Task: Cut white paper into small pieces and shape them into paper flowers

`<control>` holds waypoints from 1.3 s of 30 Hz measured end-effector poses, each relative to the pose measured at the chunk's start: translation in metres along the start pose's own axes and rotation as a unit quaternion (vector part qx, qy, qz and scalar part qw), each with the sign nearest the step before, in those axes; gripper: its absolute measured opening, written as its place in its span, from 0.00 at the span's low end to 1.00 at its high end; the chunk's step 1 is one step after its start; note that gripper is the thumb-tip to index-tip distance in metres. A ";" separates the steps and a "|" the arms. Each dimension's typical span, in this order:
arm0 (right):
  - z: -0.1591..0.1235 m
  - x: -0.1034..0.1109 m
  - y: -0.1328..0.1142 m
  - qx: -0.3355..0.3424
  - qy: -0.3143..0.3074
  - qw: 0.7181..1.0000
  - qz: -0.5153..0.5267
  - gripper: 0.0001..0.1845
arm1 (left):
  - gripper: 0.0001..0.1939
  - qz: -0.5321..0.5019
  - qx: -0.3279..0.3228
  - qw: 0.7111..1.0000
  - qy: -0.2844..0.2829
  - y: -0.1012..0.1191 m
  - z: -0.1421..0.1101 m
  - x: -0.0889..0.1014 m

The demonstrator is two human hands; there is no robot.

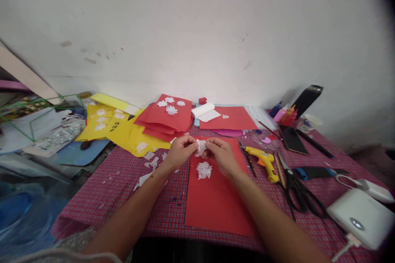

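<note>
Between my fingertips, above a red paper sheet [212, 209], is a small crumpled white paper piece [201, 147]. My left hand [182, 151] pinches its left side, and my right hand [222, 154] pinches the right side. Just below, a ruffled white paper flower [204, 170] lies on the red sheet, apart from both hands. White paper scraps [151, 163] are scattered on the checked cloth beside my left forearm.
Yellow glue gun [263, 160], black scissors [300, 191], a blue-handled knife [314, 172] and a white charger box [359, 218] lie at right. Behind stand paint bottles [286, 113] and a tilted black flask [308, 100]. Red sheets with white flowers [166, 121] and yellow paper [123, 131] lie back left.
</note>
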State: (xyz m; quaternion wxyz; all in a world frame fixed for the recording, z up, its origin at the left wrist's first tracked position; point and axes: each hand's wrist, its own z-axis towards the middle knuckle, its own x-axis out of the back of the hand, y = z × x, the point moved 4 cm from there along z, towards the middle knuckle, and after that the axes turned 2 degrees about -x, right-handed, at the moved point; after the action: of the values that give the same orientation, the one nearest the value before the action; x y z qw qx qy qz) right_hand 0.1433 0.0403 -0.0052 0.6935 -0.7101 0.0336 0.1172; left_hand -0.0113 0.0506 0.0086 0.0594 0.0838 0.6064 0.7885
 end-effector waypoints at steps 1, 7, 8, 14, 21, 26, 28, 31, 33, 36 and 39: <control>0.001 0.001 0.000 -0.008 0.005 1.000 0.019 0.09 | 0.06 -0.006 0.000 1.000 0.009 0.000 0.000 0.001; 0.004 0.007 0.000 -0.025 0.052 0.995 0.084 0.08 | 0.06 -0.087 0.020 0.993 0.077 -0.007 0.004 0.008; 0.005 0.008 0.001 -0.025 0.056 0.994 0.088 0.09 | 0.06 -0.102 0.025 0.991 0.084 -0.007 0.004 0.009; 0.009 0.016 0.004 -0.025 0.083 0.991 0.102 0.10 | 0.07 -0.153 0.044 0.981 0.107 -0.009 0.004 0.013; 0.005 0.023 -0.007 0.138 0.148 0.965 -0.166 0.09 | 0.07 -0.164 0.037 0.977 0.130 -0.008 0.005 0.015; 0.001 0.006 -0.005 0.304 0.046 0.821 -0.481 0.10 | 0.07 -0.145 0.034 0.982 0.116 -0.010 0.004 0.013; 0.001 0.003 -0.002 0.311 0.016 0.796 -0.519 0.11 | 0.07 -0.145 0.035 0.983 0.112 -0.011 0.004 0.013; -0.001 0.007 -0.009 0.323 0.054 0.803 -0.498 0.14 | 0.07 -0.152 0.040 0.981 0.113 -0.012 0.005 0.013; -0.005 0.008 -0.016 0.322 0.079 0.823 -0.461 0.14 | 0.08 -0.156 0.046 0.981 0.105 -0.012 0.005 0.012; -0.011 0.005 -0.023 0.316 0.094 0.852 -0.407 0.12 | 0.07 -0.159 0.055 0.983 0.078 -0.010 0.004 0.009; -0.015 -0.002 -0.026 0.306 0.080 0.873 -0.372 0.09 | 0.07 -0.166 0.066 0.983 0.052 -0.009 0.002 0.005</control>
State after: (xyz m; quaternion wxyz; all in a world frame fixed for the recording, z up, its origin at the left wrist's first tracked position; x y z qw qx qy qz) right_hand 0.1490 0.0260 0.0204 0.8633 -0.4296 -0.1434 -0.2225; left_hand -0.0158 0.0561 0.0012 0.1525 -0.0553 0.6646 0.7294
